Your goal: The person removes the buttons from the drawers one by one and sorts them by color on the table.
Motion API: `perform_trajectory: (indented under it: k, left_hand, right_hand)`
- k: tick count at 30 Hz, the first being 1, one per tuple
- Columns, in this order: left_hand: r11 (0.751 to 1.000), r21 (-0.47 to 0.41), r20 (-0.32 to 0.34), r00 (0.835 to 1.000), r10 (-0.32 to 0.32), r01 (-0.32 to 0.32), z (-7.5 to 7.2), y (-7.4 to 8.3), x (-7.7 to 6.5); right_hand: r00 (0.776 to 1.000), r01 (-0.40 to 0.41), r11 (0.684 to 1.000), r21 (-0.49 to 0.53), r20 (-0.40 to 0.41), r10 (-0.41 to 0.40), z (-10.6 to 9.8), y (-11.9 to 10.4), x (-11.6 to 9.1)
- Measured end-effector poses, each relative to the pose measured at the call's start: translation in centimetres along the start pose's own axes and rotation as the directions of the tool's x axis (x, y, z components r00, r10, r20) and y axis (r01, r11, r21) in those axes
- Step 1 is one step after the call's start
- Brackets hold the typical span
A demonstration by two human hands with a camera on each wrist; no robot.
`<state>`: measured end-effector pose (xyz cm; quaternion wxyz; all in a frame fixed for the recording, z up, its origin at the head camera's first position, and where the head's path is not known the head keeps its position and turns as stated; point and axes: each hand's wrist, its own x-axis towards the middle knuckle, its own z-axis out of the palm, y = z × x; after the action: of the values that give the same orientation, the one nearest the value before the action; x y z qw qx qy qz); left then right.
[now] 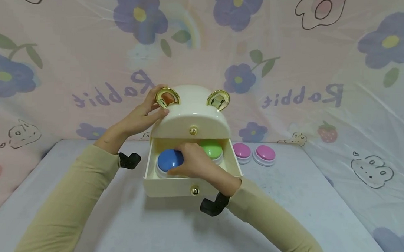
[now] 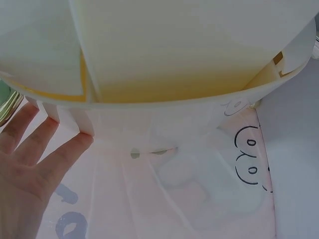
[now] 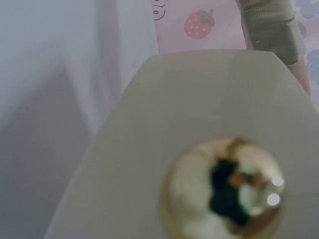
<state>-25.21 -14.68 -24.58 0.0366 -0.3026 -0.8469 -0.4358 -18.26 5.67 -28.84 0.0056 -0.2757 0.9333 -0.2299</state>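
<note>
A cream storage box [image 1: 192,120] with gold-rimmed ears stands on the table, its lower drawer [image 1: 168,188] pulled out. Inside the drawer are a blue push button [image 1: 169,160] on a white base and a green push button [image 1: 212,149]. My right hand [image 1: 195,161] reaches in from the front and grips the blue button at its right side, thumb in front and fingers behind. The left hand [image 1: 145,113] holds the box beside its left ear [image 1: 168,90]; in the left wrist view, its fingers [image 2: 65,159] touch the box's shell. The right wrist view shows the drawer's gold knob [image 3: 224,191], not the hand.
Two pink push buttons, one nearer [image 1: 242,150] and one farther right [image 1: 265,154], stand on the table [image 1: 145,228] to the right of the box. A second gold knob [image 1: 193,130] sits on the upper front. Behind hangs a printed cloth [image 1: 197,66] with flowers and rabbits.
</note>
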Motion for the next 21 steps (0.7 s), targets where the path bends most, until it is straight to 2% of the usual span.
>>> perform_trajectory:
  k: [12,21]
  left_hand:
    - [1.000,-0.006,0.005,1.000,-0.009,0.009,-0.1,0.1,-0.1]
    - [1.000,-0.011,0.004,1.000,-0.007,0.007,0.0,0.0,-0.1]
  right_hand:
    - [0.994,0.022,0.994,0.109,-0.110,-0.010,-0.5,0.6,-1.0]
    - [0.985,0.054,0.969,0.242,-0.172,-0.012,-1.1,1.0,-2.0]
